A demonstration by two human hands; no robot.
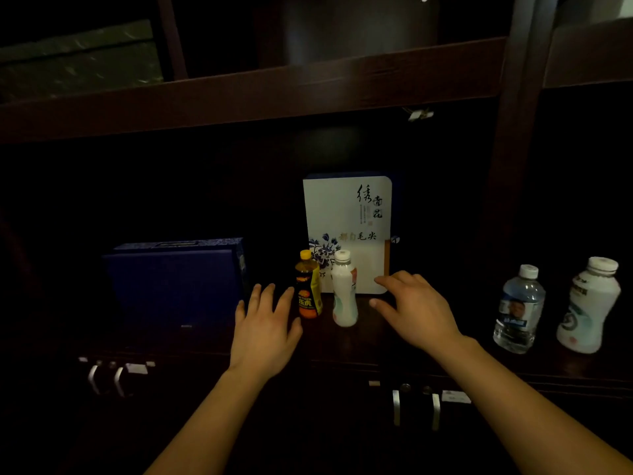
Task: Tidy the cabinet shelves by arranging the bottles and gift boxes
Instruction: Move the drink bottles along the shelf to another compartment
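On the dark wooden shelf [342, 351] two small bottles stand upright side by side: an orange bottle [308, 286] with a yellow cap, and just to its right a white bottle [344, 291] with a white cap. Behind them a white gift box [346, 214] stands on end, printed with blue flowers and dark writing. A blue gift box [171, 282] sits well to the left, also upright. Far to the right stand a clear water bottle [519, 310] and, beside it, a larger white bottle [589, 306] (both with white caps).

Both hands hover over the shelf, empty, fingers spread. The left hand [265, 327] is palm down just left of the orange bottle, thumb tip close to it; whether it touches cannot be told. The right hand [414, 310] is to the right of the white bottle, its fingertips in front of the white box's lower corner. Below the shelf edge, metal door handles [416, 407] catch the light.
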